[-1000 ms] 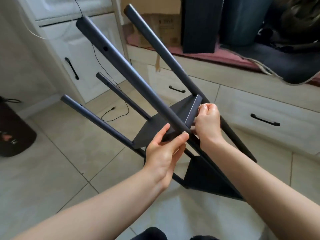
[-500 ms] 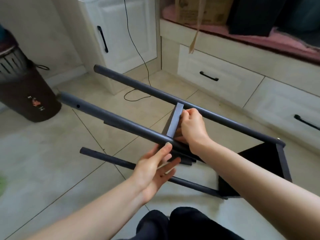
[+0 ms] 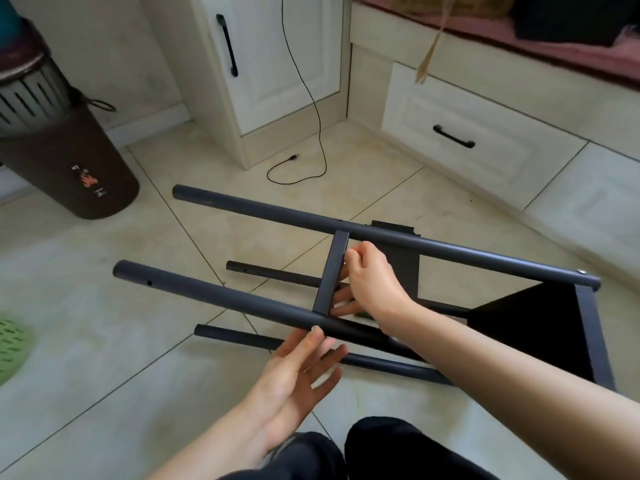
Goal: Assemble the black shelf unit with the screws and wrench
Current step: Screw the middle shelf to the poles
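On the pale tiled floor (image 3: 104, 306), centre of the scene, the black metal shelf unit with round tube legs (image 3: 381, 237) lies on its side, legs running left to right. A black end panel (image 3: 540, 327) stands at the right end; a narrow black shelf edge (image 3: 331, 271) spans the two upper tubes at mid-length. The right hand (image 3: 372, 282) is at this shelf edge, fingers curled and pinching at it; whether a screw or tool is held cannot be told. The left hand (image 3: 298, 368) is under the near upper tube (image 3: 225, 296), palm up, fingers spread and straight, the thumb tip touching the tube. Far left stands a brown plastic bin (image 3: 79, 168). A black cable (image 3: 311, 109) trails on the floor before the white cabinet (image 3: 277, 64). White drawers with black handles (image 3: 485, 140) run along the far right.
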`<control>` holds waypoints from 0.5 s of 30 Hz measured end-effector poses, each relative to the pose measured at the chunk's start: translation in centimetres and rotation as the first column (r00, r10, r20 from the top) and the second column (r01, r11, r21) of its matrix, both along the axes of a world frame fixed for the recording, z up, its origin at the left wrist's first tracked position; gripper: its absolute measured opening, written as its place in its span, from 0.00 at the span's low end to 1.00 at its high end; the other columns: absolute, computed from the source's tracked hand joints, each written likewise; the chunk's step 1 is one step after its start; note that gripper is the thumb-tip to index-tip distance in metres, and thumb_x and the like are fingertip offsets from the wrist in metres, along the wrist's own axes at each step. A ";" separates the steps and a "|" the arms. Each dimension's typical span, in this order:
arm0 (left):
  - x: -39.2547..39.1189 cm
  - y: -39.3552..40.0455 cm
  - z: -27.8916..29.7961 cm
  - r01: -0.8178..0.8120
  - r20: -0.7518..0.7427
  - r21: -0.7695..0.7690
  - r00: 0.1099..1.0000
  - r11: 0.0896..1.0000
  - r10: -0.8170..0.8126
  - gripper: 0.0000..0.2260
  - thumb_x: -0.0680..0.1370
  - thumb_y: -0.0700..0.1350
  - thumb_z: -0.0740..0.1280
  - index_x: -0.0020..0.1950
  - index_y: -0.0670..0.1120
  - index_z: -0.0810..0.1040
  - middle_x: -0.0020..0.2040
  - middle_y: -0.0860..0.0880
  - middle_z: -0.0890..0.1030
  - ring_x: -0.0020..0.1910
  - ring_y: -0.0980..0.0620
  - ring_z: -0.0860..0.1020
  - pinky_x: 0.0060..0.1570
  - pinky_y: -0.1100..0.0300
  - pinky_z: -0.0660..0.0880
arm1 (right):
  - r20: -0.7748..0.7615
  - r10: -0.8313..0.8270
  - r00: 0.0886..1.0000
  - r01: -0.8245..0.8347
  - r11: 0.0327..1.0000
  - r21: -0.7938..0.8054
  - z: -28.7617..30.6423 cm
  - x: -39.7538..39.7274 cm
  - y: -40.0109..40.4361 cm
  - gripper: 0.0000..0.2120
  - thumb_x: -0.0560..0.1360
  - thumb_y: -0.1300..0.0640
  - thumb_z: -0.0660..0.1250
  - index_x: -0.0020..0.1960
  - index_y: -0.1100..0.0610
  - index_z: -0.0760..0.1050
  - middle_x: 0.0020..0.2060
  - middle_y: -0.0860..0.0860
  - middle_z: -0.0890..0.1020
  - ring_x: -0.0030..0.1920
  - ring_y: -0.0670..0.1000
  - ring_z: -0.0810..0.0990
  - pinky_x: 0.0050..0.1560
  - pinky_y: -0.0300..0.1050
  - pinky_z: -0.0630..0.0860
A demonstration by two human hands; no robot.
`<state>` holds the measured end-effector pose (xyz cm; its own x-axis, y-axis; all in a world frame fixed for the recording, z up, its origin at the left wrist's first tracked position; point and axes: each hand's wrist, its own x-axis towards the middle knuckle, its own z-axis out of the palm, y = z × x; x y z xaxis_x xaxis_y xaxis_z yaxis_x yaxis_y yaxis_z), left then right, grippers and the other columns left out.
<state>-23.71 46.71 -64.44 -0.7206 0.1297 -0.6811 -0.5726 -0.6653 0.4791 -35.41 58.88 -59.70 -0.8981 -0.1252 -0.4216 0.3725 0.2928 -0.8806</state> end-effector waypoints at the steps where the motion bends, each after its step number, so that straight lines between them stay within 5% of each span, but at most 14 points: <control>1: 0.2 -0.2 -0.3 -0.011 0.002 0.014 1.000 1.000 0.011 0.06 0.65 0.48 0.79 0.40 0.52 0.86 0.58 0.40 0.84 0.58 0.44 0.84 0.49 0.53 0.81 | 0.002 0.010 1.000 -0.010 1.000 -0.005 -0.2 0.2 -0.3 0.09 0.85 0.52 0.52 0.56 0.55 0.69 0.43 0.57 0.79 0.30 0.51 0.84 0.29 0.46 0.81; 8: 3.0 -1.5 -1.6 -0.086 0.013 0.038 0.996 0.996 0.086 0.05 0.63 0.48 0.78 0.36 0.52 0.86 0.50 0.45 0.86 0.55 0.46 0.85 0.45 0.56 0.80 | -0.046 0.085 0.995 -0.084 0.996 0.024 -0.7 2.5 -2.7 0.09 0.85 0.52 0.52 0.54 0.55 0.69 0.43 0.58 0.79 0.33 0.52 0.85 0.30 0.47 0.82; 15: 4.6 -3.1 -1.0 -0.115 0.037 -0.001 0.993 0.993 0.114 0.07 0.60 0.46 0.80 0.34 0.51 0.85 0.54 0.39 0.85 0.53 0.44 0.85 0.43 0.52 0.81 | -0.105 0.064 0.992 -0.052 0.992 0.113 -0.9 3.9 -4.8 0.08 0.84 0.51 0.53 0.50 0.50 0.68 0.46 0.58 0.80 0.43 0.58 0.84 0.39 0.57 0.84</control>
<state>-19.12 43.64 -65.45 -0.7050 0.0487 -0.7075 -0.5100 -0.7280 0.4581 -31.47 54.04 -60.59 -0.9318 -0.1367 -0.3361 0.2561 0.4087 -0.8760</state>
